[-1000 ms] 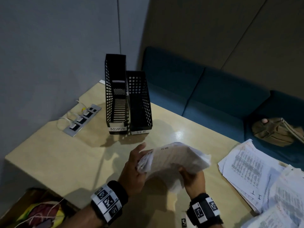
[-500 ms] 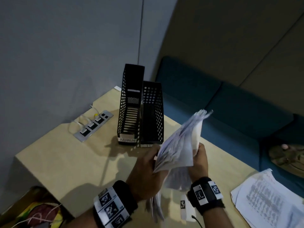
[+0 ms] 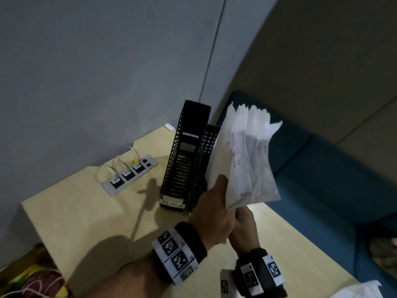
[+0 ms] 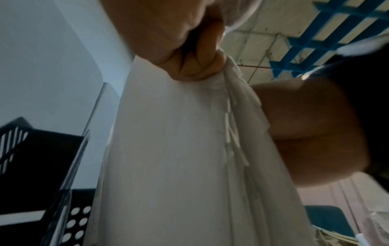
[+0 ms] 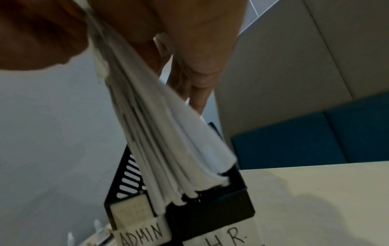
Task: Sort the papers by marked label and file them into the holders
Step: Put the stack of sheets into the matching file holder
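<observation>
Pale wood formed the table [image 3: 81, 211], set into a corner of grey wall. At its far left edge a box [image 3: 32, 280] of coloured material with string sat below table level. A white power strip [image 3: 131, 175] lay on the table near the wall, with white plugs and cables in it. To its right stood two black perforated holders side by side, touching: the ADMIN holder [image 3: 184, 160], with a white label at its base, and the HR holder [image 5: 212, 213], largely hidden behind paper in the head view but labelled "H.R." in the right wrist view. Neither label could be linked to the markings on the sheets, which were too blurred to read.

The left hand [image 3: 212, 214] gripped the lower edge of the papers [image 3: 247, 155], fingers curled round the sheets. The papers were held upright and fanned out above the table, directly in front of and over the HR holder; in the right wrist view their lower ends hung at that holder's open top. Whether they touched it could not be determined. The right hand [image 3: 242, 229] clasped the same lower edge from the other side, thumb and fingers pinching the stack. Both wrists carried black bands with printed markers.

Right of the table ran a blue sofa [image 3: 322, 173]. More sheets [image 3: 361, 290] lay at the table's near right corner.
</observation>
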